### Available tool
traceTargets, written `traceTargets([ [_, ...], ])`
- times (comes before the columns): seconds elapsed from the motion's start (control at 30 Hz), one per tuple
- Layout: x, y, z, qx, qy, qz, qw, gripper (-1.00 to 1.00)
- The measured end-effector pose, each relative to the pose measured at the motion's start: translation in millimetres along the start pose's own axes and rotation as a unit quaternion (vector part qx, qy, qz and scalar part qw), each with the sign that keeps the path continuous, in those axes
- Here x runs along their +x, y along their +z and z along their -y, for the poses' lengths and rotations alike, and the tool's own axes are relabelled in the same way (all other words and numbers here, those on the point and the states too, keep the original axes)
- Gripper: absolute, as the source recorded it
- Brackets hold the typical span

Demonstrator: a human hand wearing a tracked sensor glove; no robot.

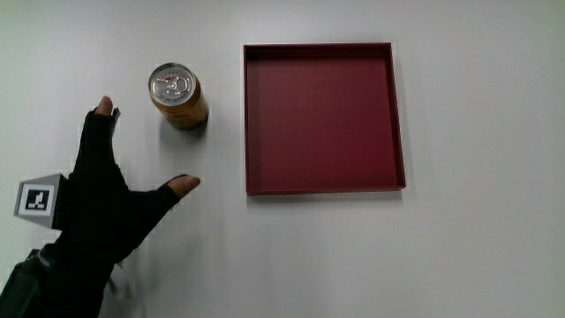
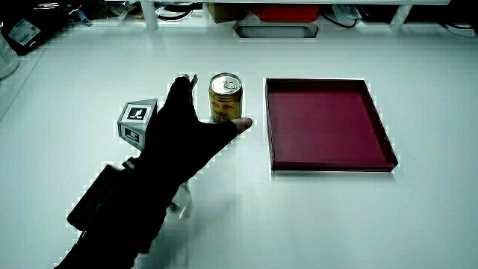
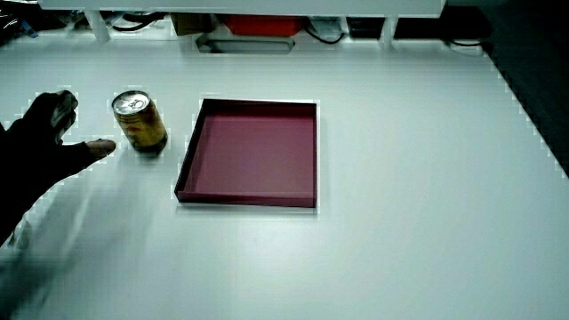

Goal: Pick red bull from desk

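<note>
Can (image 1: 179, 97): a gold tin with a silver pull-tab lid, upright on the desk (image 1: 477, 265), between the hand (image 1: 106, 199) and the red tray (image 1: 324, 190), close to the tray's wall but apart from it. No Red Bull label can be read on it. The hand lies just beside the can and nearer the person. Its fingers (image 1: 104, 108) are spread wide and hold nothing, the thumb stretched toward the can, probably shaping a span to close around it.

In a side view (image 2: 225, 97) the thumb covers the can's foot, so contact cannot be ruled out there; the main view shows a gap. The forearm is cut off, and the cube (image 1: 37, 201) hides part of the hand's back.
</note>
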Motion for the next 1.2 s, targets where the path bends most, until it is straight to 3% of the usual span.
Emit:
traceTargets([
  [0.03,1.7,-0.7,-3,0.001,0.003,0.01,0.9999,0.0],
  [0.13,-4.5,0.7,-13,0.007,0.0,-0.018,0.9998,0.0],
  [0.2,-5.9,0.3,-20,0.009,0.011,-0.02,0.9997,0.0],
  [0.23,-2.5,-1.3,-24,0.008,-0.001,-0.011,0.9999,0.0],
  [0.3,-7.6,-1.5,-32,0.012,0.006,-0.028,0.9995,0.0],
  [0.33,-5.0,-3.4,-36,0.013,0.006,-0.014,0.9998,0.0],
  [0.37,-9.8,-3.3,-40,0.013,0.011,-0.031,0.9994,0.0],
  [0.53,-8.1,-10.8,-60,0.007,0.024,-0.013,0.9996,0.0],
  [0.6,-12.4,-12.2,-67,0.011,0.034,-0.021,0.9991,0.0],
  [0.67,-13.8,-14.9,-74,0.006,0.021,-0.004,0.9998,0.0],
  [0.7,-15.2,-15.8,-76,0.009,0.046,-0.011,0.9988,0.0],
  [0.9,-20.4,-24.4,-93,0.007,0.028,0.006,0.9996,0.0],
  [1.2,-20.4,-29.8,-95,0.014,0.02,0.006,0.9997,0.0],
])
